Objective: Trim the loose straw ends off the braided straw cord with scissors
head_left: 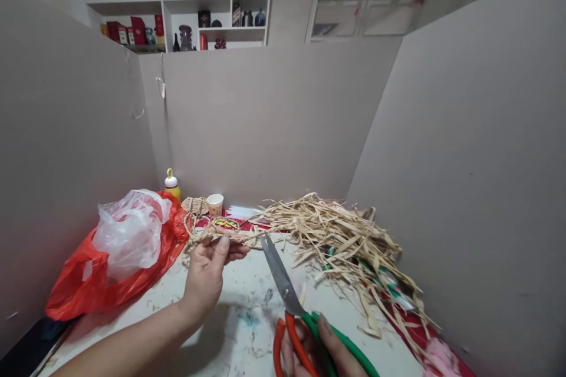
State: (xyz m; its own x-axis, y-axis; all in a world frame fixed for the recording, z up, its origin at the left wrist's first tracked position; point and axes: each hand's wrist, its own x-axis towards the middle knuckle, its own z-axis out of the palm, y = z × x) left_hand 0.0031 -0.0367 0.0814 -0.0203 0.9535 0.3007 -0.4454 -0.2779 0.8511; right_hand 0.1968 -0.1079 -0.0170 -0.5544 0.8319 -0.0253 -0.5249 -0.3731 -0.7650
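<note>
Between the thumb and fingers of my left hand [210, 265] is a braided straw cord [243, 238], raised above the white tabletop. Its strands run off toward the left, over a tangle of braid beside the red bag. My right hand [327, 347] grips a pair of scissors [283, 285] with one orange and one green handle. The blades point up and away, slightly parted, and their tips are close to the right end of the cord. Whether the tips touch it I cannot tell.
A heap of dry straw strips [336, 230] covers the right back of the table [230, 330]. At left lie a red plastic bag [79, 288] and a clear white bag [132, 235]. A yellow bottle [172, 187] and a paper cup [215, 205] stand near the back partition.
</note>
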